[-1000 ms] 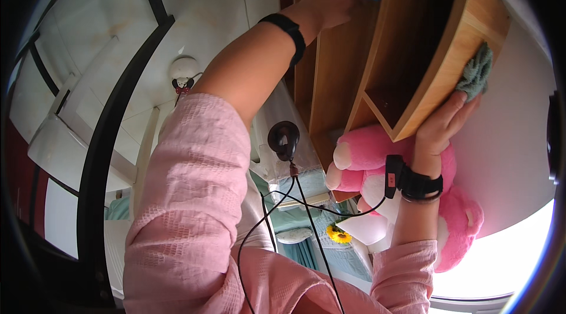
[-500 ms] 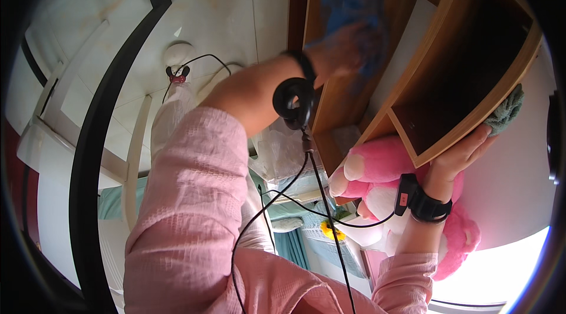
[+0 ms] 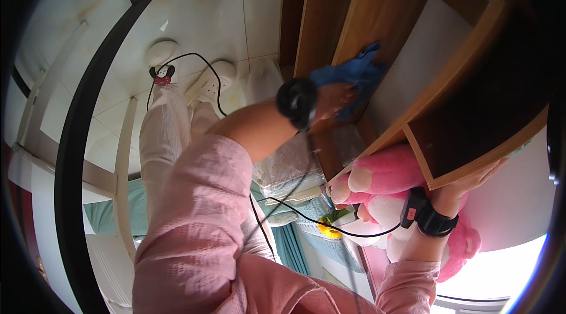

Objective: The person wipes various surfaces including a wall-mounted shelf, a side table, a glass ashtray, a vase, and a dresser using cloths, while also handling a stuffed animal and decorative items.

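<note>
Your left hand [image 3: 333, 102] is pressing a crumpled blue cloth [image 3: 354, 75] flat against the wooden side panel of the shelf unit [image 3: 377, 7]. The fingers are lying close together on top of the cloth, and I can't tell if they're actually pinching it or just pushing. The cloth is bunching out toward 1 o'clock from your knuckles. A black wristband [image 3: 296, 102] is sitting right behind that hand, at about 9 o'clock from it, and your pink sleeve [image 3: 194, 219] is running down to the bottom of the view.

Your right hand [image 3: 469, 183] is gripping the lower edge of the open wooden compartment [image 3: 483, 119] down at 4 o'clock from the cloth, with the fingers curling up under the board; most of them are hidden, so how tight they are isn't clear. A black wrist device [image 3: 425, 216] is strapped just below it.

A big pink plush toy [image 3: 383, 178] is sitting just under the compartment, touching it. A thin black cable [image 3: 306, 216] is looping across between your arms.
</note>
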{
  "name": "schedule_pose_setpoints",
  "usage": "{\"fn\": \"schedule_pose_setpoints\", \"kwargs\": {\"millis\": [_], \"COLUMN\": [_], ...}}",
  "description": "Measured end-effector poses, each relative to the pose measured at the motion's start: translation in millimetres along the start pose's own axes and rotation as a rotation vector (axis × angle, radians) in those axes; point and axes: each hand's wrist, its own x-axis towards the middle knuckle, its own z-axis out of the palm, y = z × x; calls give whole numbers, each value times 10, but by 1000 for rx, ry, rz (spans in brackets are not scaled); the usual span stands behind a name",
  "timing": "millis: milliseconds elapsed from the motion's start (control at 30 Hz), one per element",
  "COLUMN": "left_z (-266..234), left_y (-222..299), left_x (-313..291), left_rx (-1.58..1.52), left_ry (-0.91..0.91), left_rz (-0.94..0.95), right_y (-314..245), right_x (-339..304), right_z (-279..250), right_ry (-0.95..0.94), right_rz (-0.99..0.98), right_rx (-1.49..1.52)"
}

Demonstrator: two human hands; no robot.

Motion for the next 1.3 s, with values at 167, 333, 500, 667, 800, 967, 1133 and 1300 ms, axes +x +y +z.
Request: {"fn": "schedule_pose_setpoints", "kwargs": {"millis": [167, 333, 500, 667, 800, 967, 1133, 1300], "left_z": [-926, -617, -314, 261, 260, -686, -772, 179], "left_y": [-1179, -1085, -25, 563, 206, -1131, -1341, -267], "left_x": [110, 553, 386, -13, -22, -10, -59, -394], "left_rx": [209, 195, 105, -103, -61, 50, 59, -429], "left_ry": [24, 155, -110, -49, -21, 277, 548, 689], "left_rz": [-324, -549, -156, 123, 137, -287, -488, -287], "right_y": [-51, -82, -47, -81, -122, -179, -197, -182], "right_x": [-4, -42, -72, -51, -76, -85, -55, -30], "right_z": [-111, -139, -184, -174, -185, -217, -167, -193], "right_ry": [15, 5, 7, 6, 8, 6, 5, 5], "right_rz": [88, 121, 137, 157, 186, 209, 237, 252], "right_rx": [69, 86, 98, 110, 117, 118, 153, 173]}}
